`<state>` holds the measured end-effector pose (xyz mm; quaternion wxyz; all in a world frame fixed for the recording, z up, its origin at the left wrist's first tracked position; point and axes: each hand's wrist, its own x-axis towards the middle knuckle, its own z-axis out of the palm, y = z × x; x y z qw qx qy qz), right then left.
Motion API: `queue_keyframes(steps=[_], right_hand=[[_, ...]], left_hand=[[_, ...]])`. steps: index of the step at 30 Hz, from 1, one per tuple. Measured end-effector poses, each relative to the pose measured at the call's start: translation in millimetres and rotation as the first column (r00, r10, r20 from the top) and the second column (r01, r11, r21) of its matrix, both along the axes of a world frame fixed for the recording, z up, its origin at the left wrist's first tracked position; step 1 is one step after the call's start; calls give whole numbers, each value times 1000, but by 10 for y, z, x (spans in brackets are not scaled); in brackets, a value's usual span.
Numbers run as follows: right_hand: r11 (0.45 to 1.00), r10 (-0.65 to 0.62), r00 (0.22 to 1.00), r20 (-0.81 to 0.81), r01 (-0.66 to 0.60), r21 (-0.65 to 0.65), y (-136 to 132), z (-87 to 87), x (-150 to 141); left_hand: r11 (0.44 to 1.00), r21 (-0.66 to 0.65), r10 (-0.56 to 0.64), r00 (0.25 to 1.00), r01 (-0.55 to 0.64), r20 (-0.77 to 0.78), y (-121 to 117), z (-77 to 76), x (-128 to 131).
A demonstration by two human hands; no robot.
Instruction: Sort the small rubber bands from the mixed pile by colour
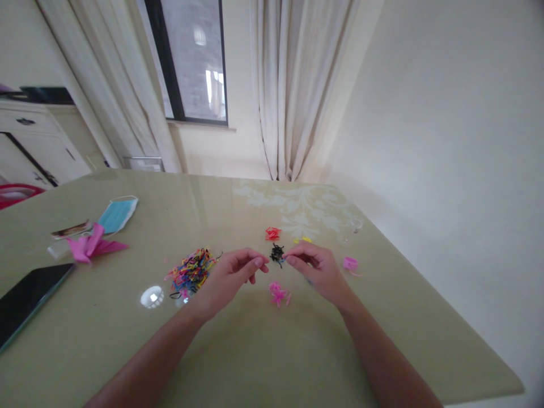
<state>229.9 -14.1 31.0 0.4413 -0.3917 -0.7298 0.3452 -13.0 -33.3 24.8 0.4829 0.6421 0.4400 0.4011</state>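
Note:
A mixed heap of small coloured elastic bands (193, 273) lies left of my left hand (233, 275), which partly covers its right side. My left thumb and fingertips are pinched together; whatever is between them is too small to make out. Across a narrow gap, my right hand (317, 269) is also closed in a pinch. A thin blue strand (280, 262) shows by its fingertips, but I cannot tell whether it is held. Between the hands lies a black pile of bands (277, 251). Beyond it is a red pile (272, 233), and nearer me a pink pile (279, 294).
Yellow bands (303, 239) show behind my right hand, with a pink band bundle (350, 263) to its right. On the left lie a phone (32, 300), a pink folded paper shape (94, 245) and a blue face mask (118, 215). A wall (459, 170) borders the table's right edge.

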Motion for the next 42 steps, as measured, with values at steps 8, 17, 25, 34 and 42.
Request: queue_keyframes(steps=[8, 17, 25, 34, 42], right_hand=[[983, 46, 972, 231, -3, -185, 273, 12, 582], [954, 90, 900, 427, 45, -296, 325, -10, 884], [943, 99, 842, 530, 91, -320, 375, -133, 912], [963, -64, 837, 543, 194, -186, 369, -67, 898], [995, -46, 973, 225, 63, -72, 114, -111, 92]], left_hand=[[931, 357, 349, 456, -72, -819, 167, -108, -394], [967, 224, 248, 248, -119, -937, 261, -158, -516], [955, 226, 276, 301, -190, -913, 304, -171, -567], [900, 395, 426, 558, -184, -712, 325, -170, -530], [989, 132, 71, 997, -71, 5, 181, -196, -132]])
